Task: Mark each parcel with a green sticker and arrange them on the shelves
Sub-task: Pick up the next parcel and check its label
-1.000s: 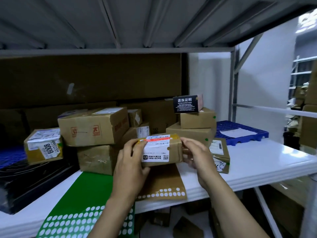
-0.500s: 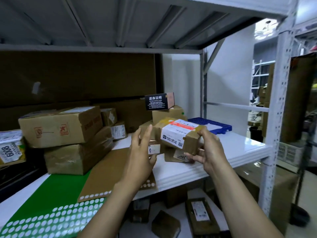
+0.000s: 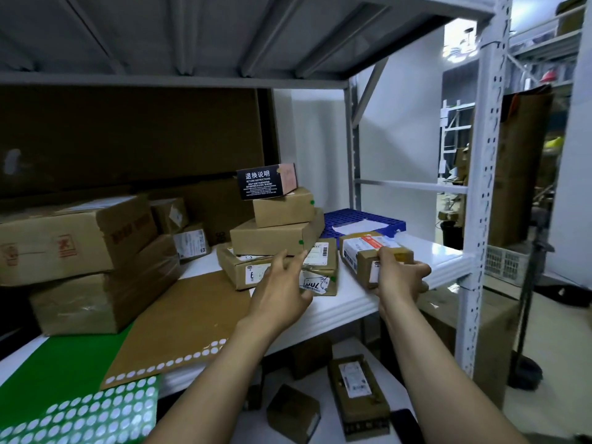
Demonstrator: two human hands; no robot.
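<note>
My right hand [image 3: 398, 277] grips a small brown parcel [image 3: 362, 254] with a white and red label, held low over the right end of the white shelf [image 3: 352, 302]. My left hand [image 3: 282, 290] hovers empty, fingers relaxed, in front of a flat parcel [image 3: 320, 267] that carries a green dot. Behind it stands a stack of two brown parcels [image 3: 275, 232], each with a green dot, topped by a black box [image 3: 266, 182]. A green sticker sheet [image 3: 73, 408] lies at the shelf's front left, beside a brown sheet [image 3: 179, 325].
Large brown boxes [image 3: 73, 245] are piled at the left. A blue plastic pallet [image 3: 362, 221] sits at the back right. The shelf's white upright post [image 3: 480, 187] rises on the right. Several parcels [image 3: 355, 395] lie on the floor below.
My right hand carried the labelled parcel rightward and down to the shelf's right end. My left hand let go of it and now hovers empty. The view swung right.
</note>
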